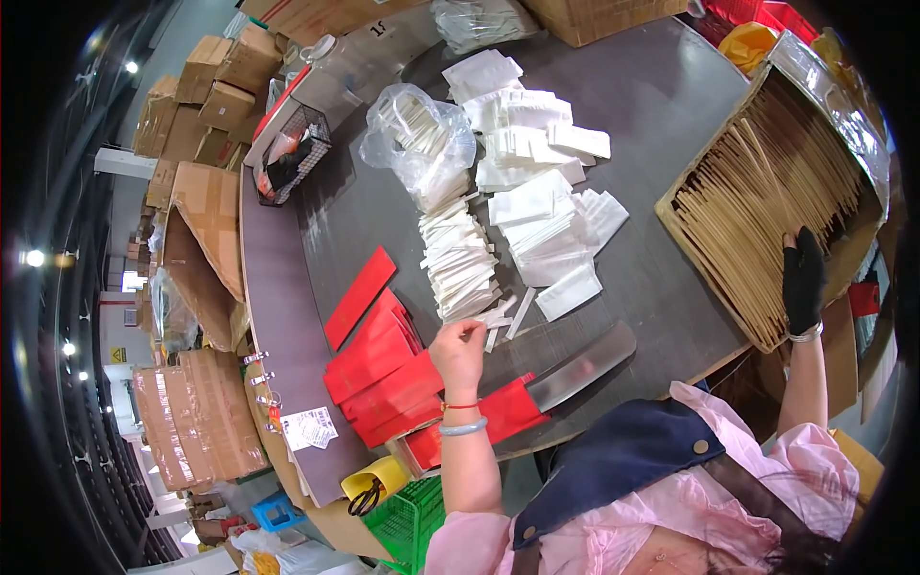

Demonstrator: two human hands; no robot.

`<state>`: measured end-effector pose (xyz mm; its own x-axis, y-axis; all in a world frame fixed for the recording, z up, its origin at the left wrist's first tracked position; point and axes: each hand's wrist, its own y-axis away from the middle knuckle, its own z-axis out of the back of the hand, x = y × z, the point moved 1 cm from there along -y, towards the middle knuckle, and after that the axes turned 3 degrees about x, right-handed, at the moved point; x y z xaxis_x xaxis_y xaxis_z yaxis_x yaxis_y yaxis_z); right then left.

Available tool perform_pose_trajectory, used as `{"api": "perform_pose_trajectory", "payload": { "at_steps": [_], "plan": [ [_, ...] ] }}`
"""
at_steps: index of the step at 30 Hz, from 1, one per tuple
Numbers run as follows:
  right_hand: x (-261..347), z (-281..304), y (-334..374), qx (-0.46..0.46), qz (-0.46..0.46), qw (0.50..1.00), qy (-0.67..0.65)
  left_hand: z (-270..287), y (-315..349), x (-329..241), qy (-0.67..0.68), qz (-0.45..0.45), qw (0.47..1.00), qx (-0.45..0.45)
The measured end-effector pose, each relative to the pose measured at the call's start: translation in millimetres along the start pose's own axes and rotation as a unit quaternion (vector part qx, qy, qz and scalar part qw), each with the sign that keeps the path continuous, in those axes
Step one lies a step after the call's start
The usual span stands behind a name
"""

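Observation:
My left hand (458,353), with a blue bangle and a red cord at the wrist, has its fingertips pinched together beside small loose white strips (522,313). Whatever lies in the pinch is too small to make out. Under and beside that wrist lie red envelopes (383,369). My right hand (803,283), in a black fingerless glove, is at an open carton (668,206) packed with thin brown flat pieces (733,220) on edge. Its fingertips close on the near end of one brown piece (767,168), which stands out at a slant from the rest.
Stacks of white paper sleeves (551,225) and a row of small white packets (458,259) cover the middle of the dark table (661,105). A clear plastic bag (388,129), a curved clear sheet (585,366), a wire basket (299,158) and black-handled scissors (364,498) lie around them.

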<state>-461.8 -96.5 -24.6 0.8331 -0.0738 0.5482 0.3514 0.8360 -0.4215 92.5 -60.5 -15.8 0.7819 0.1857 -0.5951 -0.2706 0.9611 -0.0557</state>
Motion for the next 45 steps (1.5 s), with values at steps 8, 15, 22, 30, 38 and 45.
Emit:
{"api": "perform_pose_trajectory", "payload": {
  "at_steps": [8,15,22,30,38,45],
  "plan": [
    [48,1,9,0.038,0.008,0.998,-0.044,-4,1,-35,-0.28,-0.1,0.941,-0.16],
    [91,-13,21,0.088,0.033,0.99,-0.107,-46,1,-54,0.157,0.058,0.983,0.08],
    [126,-22,43,0.2,0.034,0.963,-0.179,-74,4,-52,-0.024,-0.102,0.993,0.058],
    [142,-36,54,0.308,0.112,0.918,-0.222,-20,25,-83,0.119,-0.002,0.975,0.187],
    [168,-69,72,0.474,0.29,0.822,-0.13,-16,88,-62,-0.022,-0.065,0.986,0.149],
    [173,-92,98,0.471,0.396,0.787,-0.032,-6,121,-45,-0.09,-0.107,0.981,0.131]
  ]
}}
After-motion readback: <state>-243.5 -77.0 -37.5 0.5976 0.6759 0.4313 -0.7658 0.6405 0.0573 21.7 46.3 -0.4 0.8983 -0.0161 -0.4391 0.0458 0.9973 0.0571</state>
